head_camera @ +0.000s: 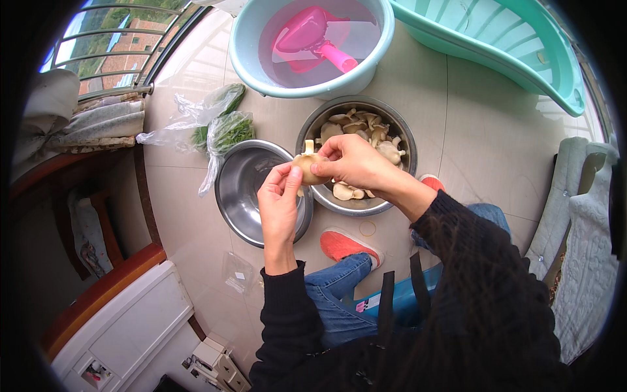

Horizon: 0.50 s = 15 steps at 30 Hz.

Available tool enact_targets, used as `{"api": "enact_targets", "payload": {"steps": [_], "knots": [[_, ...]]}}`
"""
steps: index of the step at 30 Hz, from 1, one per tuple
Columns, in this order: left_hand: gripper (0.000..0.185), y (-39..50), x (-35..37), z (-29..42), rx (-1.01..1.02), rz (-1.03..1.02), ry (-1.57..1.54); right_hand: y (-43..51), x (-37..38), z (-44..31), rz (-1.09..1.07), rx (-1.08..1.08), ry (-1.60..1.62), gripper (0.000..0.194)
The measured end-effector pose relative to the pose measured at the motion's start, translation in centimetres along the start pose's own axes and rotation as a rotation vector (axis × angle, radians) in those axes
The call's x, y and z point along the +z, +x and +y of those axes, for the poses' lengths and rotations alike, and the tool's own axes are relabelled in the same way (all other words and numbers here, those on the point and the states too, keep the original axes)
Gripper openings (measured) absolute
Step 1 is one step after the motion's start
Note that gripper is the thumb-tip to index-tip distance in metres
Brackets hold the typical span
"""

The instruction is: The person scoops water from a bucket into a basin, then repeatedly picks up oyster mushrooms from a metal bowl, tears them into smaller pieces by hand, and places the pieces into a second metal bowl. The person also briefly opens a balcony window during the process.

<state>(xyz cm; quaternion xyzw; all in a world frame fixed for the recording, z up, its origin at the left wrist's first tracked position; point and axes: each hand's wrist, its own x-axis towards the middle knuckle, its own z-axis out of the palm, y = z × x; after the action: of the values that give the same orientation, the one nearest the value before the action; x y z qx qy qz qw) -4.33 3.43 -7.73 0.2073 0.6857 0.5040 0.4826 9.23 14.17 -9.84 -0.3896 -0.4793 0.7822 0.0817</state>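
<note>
Between my two hands is an oyster mushroom (307,165), its pale stem pointing away from me. My left hand (280,201) pinches its left edge between thumb and fingers, above the rim of a steel basin (240,196) whose visible inside is bare metal. On the other side, my right hand (355,161) grips the cap with thumb and forefinger. Beneath that hand stands a second steel basin (411,147), holding several more oyster mushrooms (360,122). My right hand and wrist hide part of this pile.
Beyond the basins stands a light-blue plastic tub (237,54) of water with a pink dipper (303,34). Green vegetables (230,130) in clear plastic bags lie at left. A turquoise baby bath (499,59) is at upper right. A rubber band (367,228) lies near my shoe (345,243).
</note>
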Motion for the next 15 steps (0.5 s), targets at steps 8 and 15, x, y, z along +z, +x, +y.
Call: {"api": "enact_targets", "payload": {"steps": [8, 15], "knots": [[0.023, -0.35, 0.27, 0.05, 0.008, -0.023, 0.033, -0.21, 0.09, -0.11, -0.052, 0.025, -0.038, 0.024], [0.025, -0.16, 0.33, 0.10, 0.004, -0.003, 0.047, -0.25, 0.07, -0.23, -0.055, -0.009, -0.133, 0.024]]}}
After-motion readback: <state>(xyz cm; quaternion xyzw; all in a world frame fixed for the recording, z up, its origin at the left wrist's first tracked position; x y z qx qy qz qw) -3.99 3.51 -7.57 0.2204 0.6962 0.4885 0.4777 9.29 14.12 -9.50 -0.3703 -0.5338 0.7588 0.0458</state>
